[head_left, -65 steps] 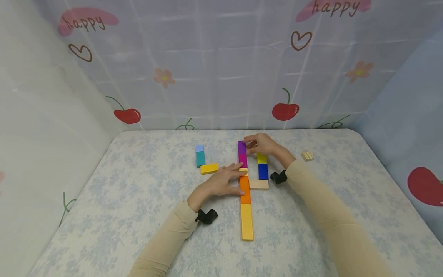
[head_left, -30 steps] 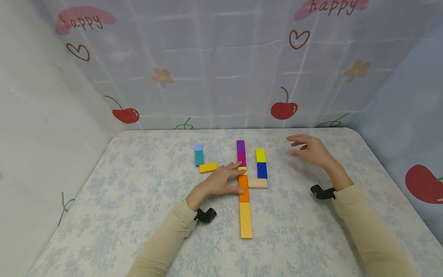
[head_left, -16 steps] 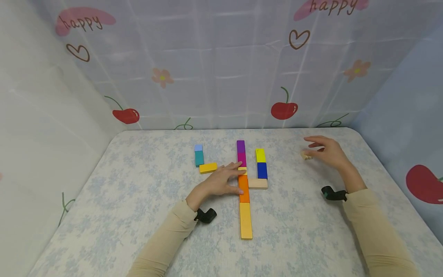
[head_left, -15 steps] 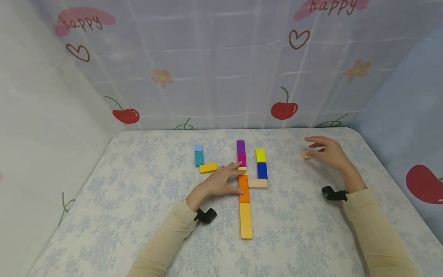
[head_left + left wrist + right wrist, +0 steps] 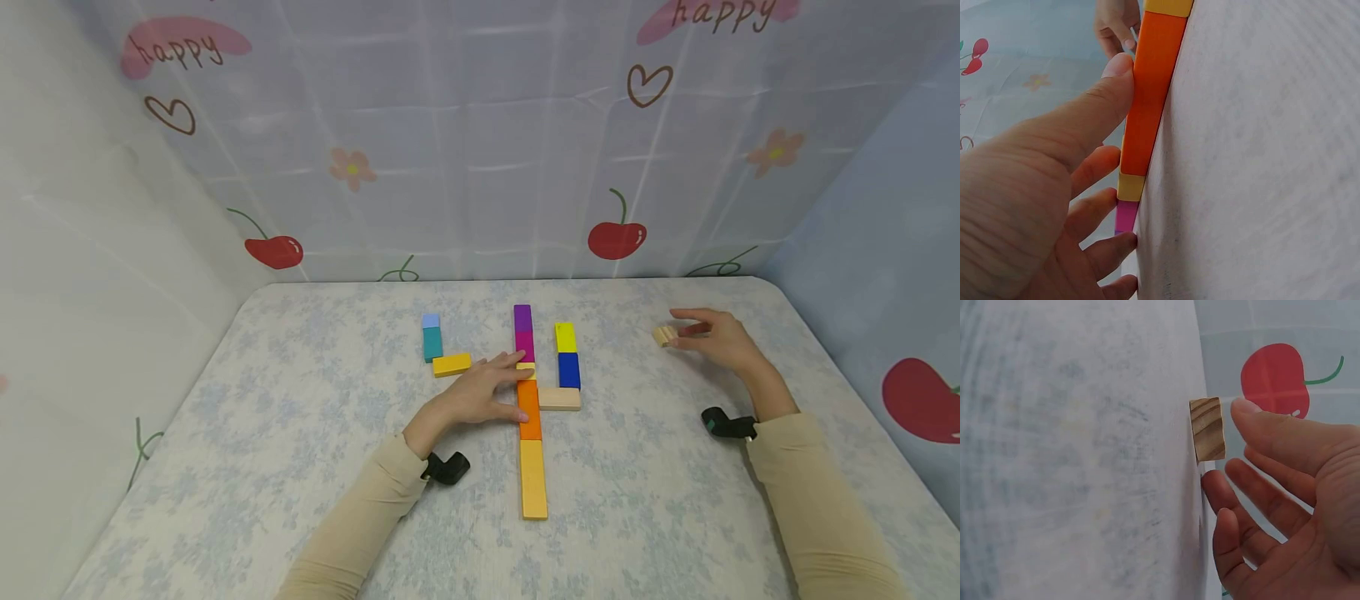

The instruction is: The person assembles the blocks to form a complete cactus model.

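the wood block (image 5: pixel 1209 429) by your loose right hand (image 5: pixel 716 340) seems light and hard; pinch its sides; your left hand (image 5: pixel 478 393) lies loose

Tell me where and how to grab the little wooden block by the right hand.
Probably pinch the little wooden block by its near and far sides, thumb nearest you, coming from the right. It lies low and boxy, with straight edges, and the right hand is beside it.
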`<state>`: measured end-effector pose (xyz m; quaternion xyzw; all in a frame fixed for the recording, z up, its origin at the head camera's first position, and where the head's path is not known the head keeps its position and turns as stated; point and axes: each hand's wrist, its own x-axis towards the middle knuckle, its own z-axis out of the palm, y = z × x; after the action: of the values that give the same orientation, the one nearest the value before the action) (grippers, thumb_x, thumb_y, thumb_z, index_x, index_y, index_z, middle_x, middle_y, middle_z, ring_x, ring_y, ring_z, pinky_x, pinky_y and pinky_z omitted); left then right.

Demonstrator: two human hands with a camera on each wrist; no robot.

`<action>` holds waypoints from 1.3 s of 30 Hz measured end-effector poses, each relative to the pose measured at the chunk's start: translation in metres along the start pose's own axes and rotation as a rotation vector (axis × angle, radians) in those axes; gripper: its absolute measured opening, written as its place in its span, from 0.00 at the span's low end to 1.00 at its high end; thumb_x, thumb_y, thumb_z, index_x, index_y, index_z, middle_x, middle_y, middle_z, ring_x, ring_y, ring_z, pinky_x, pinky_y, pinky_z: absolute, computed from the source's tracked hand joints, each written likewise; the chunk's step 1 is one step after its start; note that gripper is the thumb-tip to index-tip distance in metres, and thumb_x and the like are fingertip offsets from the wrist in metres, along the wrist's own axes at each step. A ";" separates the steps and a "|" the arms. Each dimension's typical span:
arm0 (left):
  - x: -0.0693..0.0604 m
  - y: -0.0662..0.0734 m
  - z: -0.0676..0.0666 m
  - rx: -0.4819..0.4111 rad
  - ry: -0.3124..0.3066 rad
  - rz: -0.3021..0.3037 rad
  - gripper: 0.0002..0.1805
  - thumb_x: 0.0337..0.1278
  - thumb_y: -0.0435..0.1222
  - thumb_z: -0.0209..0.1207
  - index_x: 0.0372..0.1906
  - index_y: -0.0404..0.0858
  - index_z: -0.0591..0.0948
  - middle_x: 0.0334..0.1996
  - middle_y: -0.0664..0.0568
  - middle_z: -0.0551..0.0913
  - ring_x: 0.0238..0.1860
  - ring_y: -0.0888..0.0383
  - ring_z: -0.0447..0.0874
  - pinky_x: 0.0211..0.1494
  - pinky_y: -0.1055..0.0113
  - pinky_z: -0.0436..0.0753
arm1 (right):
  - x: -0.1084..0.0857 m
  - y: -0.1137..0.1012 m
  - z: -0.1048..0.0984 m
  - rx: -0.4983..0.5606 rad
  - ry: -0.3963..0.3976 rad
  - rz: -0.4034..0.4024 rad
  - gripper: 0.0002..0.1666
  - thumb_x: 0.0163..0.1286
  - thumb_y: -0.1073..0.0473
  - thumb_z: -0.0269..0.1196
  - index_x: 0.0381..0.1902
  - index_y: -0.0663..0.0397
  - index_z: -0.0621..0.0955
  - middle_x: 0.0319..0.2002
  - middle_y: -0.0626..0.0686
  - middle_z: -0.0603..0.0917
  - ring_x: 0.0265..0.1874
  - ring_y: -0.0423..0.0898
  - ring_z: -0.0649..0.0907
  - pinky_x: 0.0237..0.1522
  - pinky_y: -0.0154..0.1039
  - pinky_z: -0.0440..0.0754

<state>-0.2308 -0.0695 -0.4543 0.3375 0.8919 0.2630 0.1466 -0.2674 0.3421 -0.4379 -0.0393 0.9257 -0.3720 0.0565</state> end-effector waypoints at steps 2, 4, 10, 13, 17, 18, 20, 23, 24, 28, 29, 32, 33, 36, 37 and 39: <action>0.000 0.000 0.000 0.000 0.000 -0.001 0.40 0.54 0.54 0.66 0.71 0.47 0.69 0.78 0.53 0.55 0.79 0.53 0.47 0.80 0.47 0.46 | 0.001 0.002 0.000 -0.003 -0.013 0.007 0.37 0.68 0.56 0.65 0.70 0.62 0.67 0.62 0.72 0.72 0.57 0.67 0.75 0.53 0.58 0.75; 0.000 -0.001 0.000 0.002 -0.002 -0.003 0.40 0.54 0.54 0.66 0.71 0.47 0.69 0.78 0.53 0.55 0.79 0.53 0.47 0.80 0.47 0.46 | 0.001 0.005 0.001 -0.005 -0.023 0.011 0.36 0.68 0.55 0.64 0.70 0.62 0.68 0.59 0.73 0.74 0.57 0.66 0.76 0.53 0.56 0.76; 0.000 -0.001 0.001 -0.003 -0.004 -0.006 0.39 0.54 0.54 0.66 0.71 0.47 0.70 0.78 0.53 0.54 0.79 0.53 0.46 0.80 0.47 0.45 | 0.003 0.010 0.004 -0.021 -0.014 0.002 0.34 0.68 0.57 0.64 0.69 0.64 0.69 0.56 0.72 0.76 0.54 0.64 0.77 0.46 0.44 0.77; 0.000 -0.001 0.001 -0.002 -0.003 -0.001 0.39 0.55 0.54 0.66 0.71 0.47 0.70 0.78 0.53 0.55 0.79 0.53 0.47 0.80 0.47 0.46 | 0.003 0.011 0.005 -0.034 -0.002 -0.012 0.33 0.68 0.58 0.64 0.68 0.65 0.70 0.56 0.72 0.77 0.53 0.64 0.77 0.44 0.40 0.76; 0.001 -0.001 0.001 0.006 -0.001 0.005 0.39 0.55 0.54 0.66 0.71 0.46 0.70 0.78 0.53 0.55 0.79 0.53 0.48 0.79 0.46 0.47 | 0.003 0.012 0.006 -0.052 0.012 -0.023 0.31 0.68 0.58 0.64 0.66 0.65 0.72 0.56 0.72 0.77 0.53 0.64 0.77 0.43 0.39 0.76; 0.001 -0.001 0.001 0.006 0.000 0.007 0.39 0.55 0.54 0.66 0.71 0.46 0.70 0.77 0.52 0.55 0.79 0.52 0.48 0.79 0.46 0.47 | 0.003 0.012 0.007 -0.056 0.015 -0.027 0.31 0.68 0.58 0.64 0.65 0.65 0.73 0.56 0.72 0.77 0.52 0.64 0.78 0.43 0.39 0.76; 0.000 -0.001 0.001 0.005 -0.001 0.007 0.39 0.55 0.54 0.66 0.71 0.46 0.70 0.78 0.52 0.55 0.79 0.52 0.48 0.79 0.46 0.47 | 0.003 0.012 0.007 -0.061 0.022 -0.033 0.29 0.68 0.58 0.64 0.64 0.66 0.74 0.56 0.71 0.78 0.52 0.64 0.78 0.43 0.40 0.76; 0.000 0.000 0.000 0.005 -0.003 0.006 0.39 0.55 0.54 0.66 0.71 0.46 0.70 0.78 0.52 0.55 0.79 0.52 0.48 0.79 0.46 0.46 | 0.003 0.012 0.008 -0.064 0.029 -0.034 0.28 0.69 0.59 0.63 0.63 0.66 0.75 0.55 0.71 0.78 0.52 0.64 0.79 0.46 0.45 0.78; 0.000 0.000 0.000 0.006 -0.003 0.006 0.39 0.55 0.54 0.66 0.71 0.46 0.70 0.78 0.52 0.55 0.79 0.52 0.47 0.79 0.46 0.46 | 0.003 0.011 0.008 -0.062 0.031 -0.034 0.27 0.69 0.59 0.63 0.63 0.66 0.75 0.55 0.71 0.78 0.52 0.65 0.79 0.47 0.48 0.78; 0.000 0.000 0.000 0.008 -0.002 0.007 0.39 0.55 0.53 0.66 0.71 0.46 0.70 0.78 0.52 0.54 0.79 0.52 0.47 0.79 0.46 0.46 | 0.002 0.010 0.009 -0.060 0.033 -0.029 0.27 0.70 0.59 0.62 0.62 0.67 0.75 0.55 0.72 0.79 0.52 0.65 0.78 0.50 0.54 0.77; 0.000 0.000 0.000 0.008 -0.002 0.007 0.39 0.55 0.53 0.66 0.71 0.46 0.70 0.78 0.52 0.54 0.79 0.52 0.47 0.79 0.46 0.46 | 0.002 0.010 0.009 -0.060 0.035 -0.029 0.26 0.70 0.59 0.62 0.62 0.67 0.75 0.54 0.71 0.79 0.52 0.65 0.79 0.50 0.53 0.77; -0.001 0.001 -0.001 0.007 -0.002 0.007 0.39 0.55 0.53 0.66 0.71 0.46 0.70 0.78 0.52 0.55 0.79 0.51 0.48 0.79 0.45 0.47 | 0.002 0.009 0.009 -0.061 0.040 -0.036 0.26 0.69 0.60 0.62 0.62 0.67 0.76 0.53 0.71 0.80 0.50 0.64 0.79 0.47 0.48 0.78; -0.001 0.001 -0.001 0.006 -0.002 0.008 0.39 0.55 0.53 0.66 0.71 0.46 0.70 0.78 0.51 0.55 0.79 0.51 0.48 0.79 0.45 0.47 | 0.002 0.008 0.009 -0.062 0.043 -0.038 0.26 0.69 0.59 0.62 0.61 0.67 0.76 0.53 0.71 0.80 0.50 0.63 0.79 0.45 0.45 0.78; -0.001 0.001 -0.001 0.007 -0.003 0.009 0.39 0.56 0.53 0.66 0.71 0.46 0.70 0.78 0.51 0.55 0.79 0.51 0.48 0.79 0.45 0.47 | 0.001 0.007 0.009 -0.062 0.056 -0.041 0.25 0.69 0.59 0.63 0.60 0.67 0.77 0.51 0.70 0.81 0.47 0.61 0.80 0.41 0.38 0.77; -0.001 0.000 -0.001 0.007 -0.004 0.010 0.39 0.56 0.53 0.66 0.71 0.46 0.70 0.78 0.51 0.55 0.79 0.51 0.48 0.79 0.45 0.47 | 0.001 0.007 0.009 -0.064 0.063 -0.040 0.25 0.68 0.59 0.63 0.60 0.67 0.77 0.51 0.70 0.81 0.46 0.59 0.81 0.40 0.36 0.76; -0.001 0.000 -0.001 0.009 -0.006 0.011 0.39 0.56 0.53 0.66 0.71 0.46 0.69 0.78 0.52 0.54 0.79 0.51 0.47 0.79 0.46 0.47 | 0.002 0.006 0.009 -0.065 0.085 -0.036 0.25 0.68 0.58 0.64 0.59 0.67 0.77 0.49 0.69 0.82 0.43 0.54 0.81 0.37 0.34 0.76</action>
<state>-0.2305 -0.0702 -0.4533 0.3439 0.8907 0.2587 0.1462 -0.2679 0.3402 -0.4493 -0.0418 0.9379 -0.3442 0.0093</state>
